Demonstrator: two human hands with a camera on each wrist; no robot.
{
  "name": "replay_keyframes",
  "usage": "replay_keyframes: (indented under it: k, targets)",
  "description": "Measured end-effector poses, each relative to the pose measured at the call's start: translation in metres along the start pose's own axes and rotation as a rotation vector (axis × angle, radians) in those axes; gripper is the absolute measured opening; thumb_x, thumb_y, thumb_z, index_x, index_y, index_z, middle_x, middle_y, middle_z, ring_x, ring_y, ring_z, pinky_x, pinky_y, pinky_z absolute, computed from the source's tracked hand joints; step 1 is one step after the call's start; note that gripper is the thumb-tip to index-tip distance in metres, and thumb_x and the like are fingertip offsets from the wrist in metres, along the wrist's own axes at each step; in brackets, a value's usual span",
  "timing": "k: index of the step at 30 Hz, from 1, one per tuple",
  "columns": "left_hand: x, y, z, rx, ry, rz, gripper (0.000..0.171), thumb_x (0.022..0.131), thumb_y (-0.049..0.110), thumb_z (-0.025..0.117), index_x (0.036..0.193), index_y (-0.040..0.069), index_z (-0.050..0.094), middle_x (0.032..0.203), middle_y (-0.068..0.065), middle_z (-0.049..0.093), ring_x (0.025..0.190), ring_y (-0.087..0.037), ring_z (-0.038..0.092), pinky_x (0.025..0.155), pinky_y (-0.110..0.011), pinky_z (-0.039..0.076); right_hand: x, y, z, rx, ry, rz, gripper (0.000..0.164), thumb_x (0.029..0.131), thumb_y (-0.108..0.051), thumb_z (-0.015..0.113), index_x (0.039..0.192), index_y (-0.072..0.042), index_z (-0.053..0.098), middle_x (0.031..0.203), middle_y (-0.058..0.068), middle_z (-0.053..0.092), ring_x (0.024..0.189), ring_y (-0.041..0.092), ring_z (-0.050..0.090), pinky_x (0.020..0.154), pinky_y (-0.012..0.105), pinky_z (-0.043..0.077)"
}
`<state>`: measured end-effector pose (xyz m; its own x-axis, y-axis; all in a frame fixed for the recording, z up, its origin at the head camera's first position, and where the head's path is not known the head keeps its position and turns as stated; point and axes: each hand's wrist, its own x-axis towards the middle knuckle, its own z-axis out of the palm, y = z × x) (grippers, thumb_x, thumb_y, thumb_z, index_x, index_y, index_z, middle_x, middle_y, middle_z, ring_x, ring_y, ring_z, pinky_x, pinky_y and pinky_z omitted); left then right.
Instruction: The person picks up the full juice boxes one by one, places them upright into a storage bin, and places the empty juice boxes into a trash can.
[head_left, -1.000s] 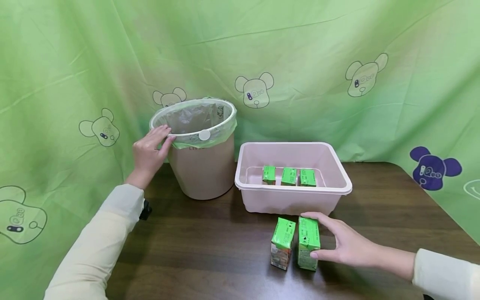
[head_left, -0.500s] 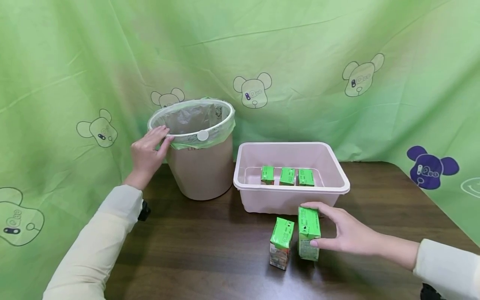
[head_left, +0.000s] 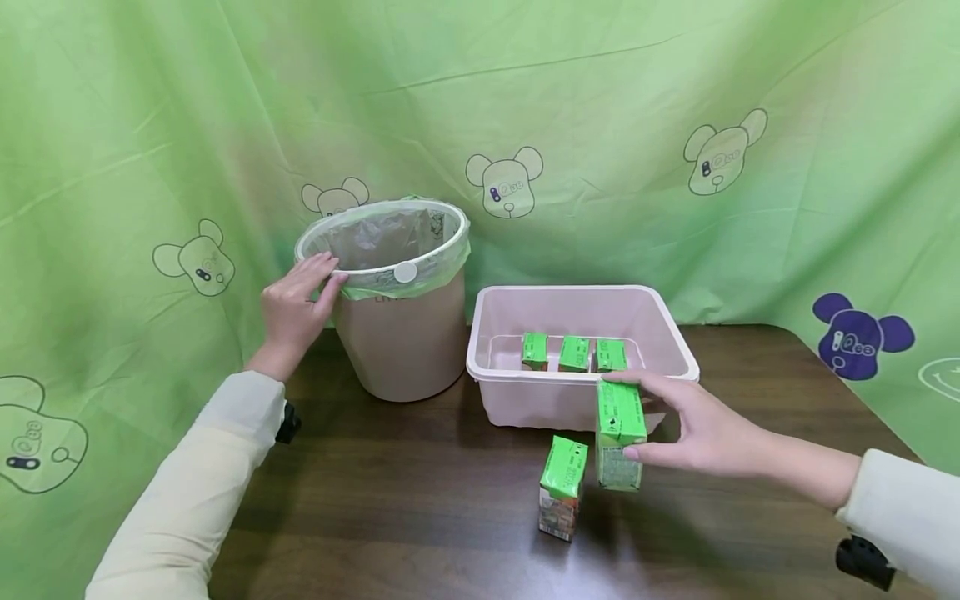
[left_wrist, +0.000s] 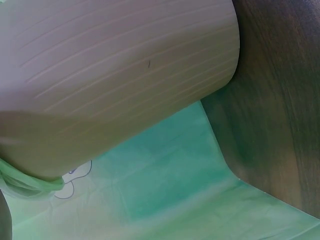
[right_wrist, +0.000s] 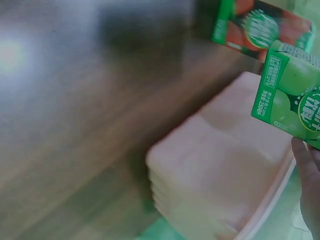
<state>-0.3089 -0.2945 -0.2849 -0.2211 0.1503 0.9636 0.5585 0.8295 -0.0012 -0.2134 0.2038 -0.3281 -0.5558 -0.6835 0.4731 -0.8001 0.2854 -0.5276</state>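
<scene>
My right hand [head_left: 705, 429] grips a green juice box [head_left: 621, 417] between thumb and fingers, holding it upright in front of the pink tub [head_left: 540, 402]. In the right wrist view that juice box [right_wrist: 285, 90] shows a pale green fruit print, with fingers [right_wrist: 304, 160] against its side. A second juice box [head_left: 562, 492], green-topped with a reddish print, stands on the table just left of it. Over at the left, my left hand [head_left: 296, 308] holds the rim of a beige trash bin [head_left: 405, 342], fingers over the edge and thumb in front.
Inside the tub several green-topped juice boxes [head_left: 574, 354] stand in a row. A thin green bag [head_left: 442, 262] lines the bin. Behind the dark wooden table [head_left: 390, 500] hangs a green cloth [head_left: 600, 100] with cartoon heads.
My right hand has raised the green juice box off the table and moved it forward toward the tub. The left hand stays on the bin's rim, and the other juice box stands where it was.
</scene>
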Motion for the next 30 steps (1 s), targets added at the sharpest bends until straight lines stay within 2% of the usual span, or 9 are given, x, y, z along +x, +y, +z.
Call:
replay_keyframes:
  k: [4,8,18,26,30]
  targets:
    - [-0.001,0.001,-0.001,0.000,-0.001,0.000,0.047,0.095,0.043,0.059,0.099,-0.002,0.074,0.106,-0.016,0.069,0.097,-0.034,0.068,0.092,-0.042,0.051,0.013,-0.006,-0.009,-0.051,0.003,-0.030,0.078,0.072,-0.004,0.085,0.139,-0.007,0.047,0.118,-0.003,0.060,0.098,0.011,0.062,0.080,0.023,0.054]
    - [-0.001,0.002,-0.001,-0.001,-0.001,-0.001,0.049,0.096,0.045,0.058,0.100,-0.001,0.074,0.105,-0.016,0.069,0.097,-0.034,0.068,0.092,-0.042,0.051,0.028,-0.012,-0.015,-0.027,0.009,-0.072,0.078,0.071,0.000,0.084,0.139,-0.006,0.047,0.125,0.000,0.057,0.103,0.011,0.060,0.084,0.023,0.053]
    - [0.001,0.001,-0.002,0.010,-0.023,0.006,0.047,0.096,0.043,0.058,0.102,-0.001,0.074,0.106,-0.017,0.069,0.098,-0.034,0.068,0.093,-0.042,0.051,0.073,-0.023,-0.026,0.044,0.064,-0.198,0.080,0.066,0.011,0.082,0.137,0.002,0.047,0.111,0.005,0.060,0.094,0.013,0.062,0.082,0.024,0.054]
    - [0.002,0.002,-0.004,0.024,-0.050,0.019,0.040,0.095,0.036,0.062,0.105,-0.002,0.073,0.108,-0.018,0.068,0.100,-0.034,0.067,0.094,-0.043,0.050,0.120,-0.026,-0.027,0.061,0.146,-0.178,0.078,0.068,0.009,0.082,0.138,0.002,0.047,0.113,0.009,0.061,0.098,0.016,0.062,0.088,0.028,0.053]
    - [0.002,0.002,-0.004,0.030,-0.060,0.018,0.033,0.092,0.028,0.067,0.105,-0.002,0.073,0.108,-0.018,0.068,0.100,-0.034,0.067,0.093,-0.043,0.051,0.147,-0.028,-0.024,0.113,0.198,-0.171,0.077,0.069,0.011,0.081,0.138,0.002,0.047,0.115,0.011,0.060,0.098,0.019,0.063,0.089,0.030,0.053]
